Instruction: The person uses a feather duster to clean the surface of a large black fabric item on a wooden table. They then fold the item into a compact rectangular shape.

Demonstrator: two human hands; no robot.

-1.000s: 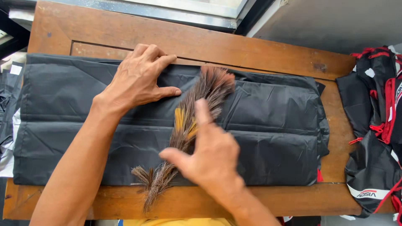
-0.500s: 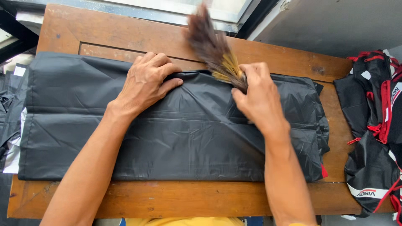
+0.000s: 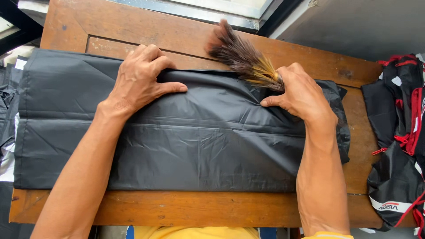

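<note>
A black, shiny sheet of folded fabric (image 3: 199,146) lies spread flat across a brown wooden table (image 3: 186,35). My left hand (image 3: 139,77) presses palm-down on the fabric's far edge, fingers apart. My right hand (image 3: 301,95) rests on the fabric's far right part and grips a small feather duster (image 3: 241,57) by its base. The duster's dark brown and yellow feathers point up and to the left, over the table's bare wood beyond the fabric.
A black garment with red and white trim (image 3: 400,137) lies heaped at the table's right end. More dark cloth (image 3: 6,110) hangs off the left side. A metal window frame (image 3: 195,11) runs along the far edge.
My right hand swept the duster from the near side of the fabric up to its far edge, feathers now pointing away. The left hand stayed pressed on the fabric.
</note>
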